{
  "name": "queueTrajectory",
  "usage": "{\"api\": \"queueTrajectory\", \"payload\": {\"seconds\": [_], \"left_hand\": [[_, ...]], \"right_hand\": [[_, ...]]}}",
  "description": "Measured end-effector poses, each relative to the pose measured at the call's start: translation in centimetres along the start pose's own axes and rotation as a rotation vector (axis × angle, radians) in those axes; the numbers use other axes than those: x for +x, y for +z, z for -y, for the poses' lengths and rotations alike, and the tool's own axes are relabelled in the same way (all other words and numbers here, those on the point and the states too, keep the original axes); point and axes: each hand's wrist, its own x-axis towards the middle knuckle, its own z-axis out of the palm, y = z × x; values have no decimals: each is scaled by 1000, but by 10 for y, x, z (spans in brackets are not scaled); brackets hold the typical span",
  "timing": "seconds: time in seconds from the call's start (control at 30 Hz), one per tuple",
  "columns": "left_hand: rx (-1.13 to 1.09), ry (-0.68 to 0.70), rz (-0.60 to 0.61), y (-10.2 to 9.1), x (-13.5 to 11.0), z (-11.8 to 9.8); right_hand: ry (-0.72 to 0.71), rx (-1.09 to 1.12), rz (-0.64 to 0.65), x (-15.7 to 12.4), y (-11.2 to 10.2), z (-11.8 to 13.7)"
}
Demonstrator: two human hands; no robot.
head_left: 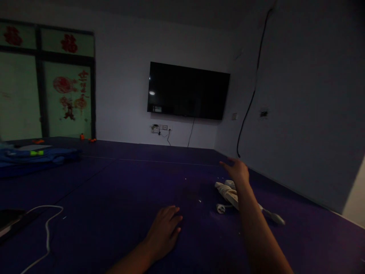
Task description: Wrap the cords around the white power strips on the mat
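Observation:
My left hand is low over the purple surface, fingers slightly apart and nothing in it. I cannot tell whether it touches the surface. Farther forward and to the right, my right hand reaches out with its thumb and fingers apart, holding nothing that shows. Under and beside my right forearm lies a white power strip with its cord wound around it; the arm hides part of it. Its round plug end points toward me. A pale elongated end piece sticks out on the arm's other side.
A black cable hangs down the right wall, ending just behind my right hand. A wall-mounted television is ahead. At left lie blue cloth, a dark device and a white cable. Small white scraps dot the surface.

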Motion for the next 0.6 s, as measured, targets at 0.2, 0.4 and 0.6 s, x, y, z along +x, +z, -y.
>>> {"api": "queueTrajectory", "payload": {"seconds": [0.2,0.4,0.6], "left_hand": [[-37,-35,85,-7,5,-8],[-45,-80,136,-10,7,-12],[-72,-64,117,-5,6,-9]], "right_hand": [[61,-90,189,2,32,-44],[112,-151,376,-4,55,-76],[154,-131,402,-6,58,-88]]}}
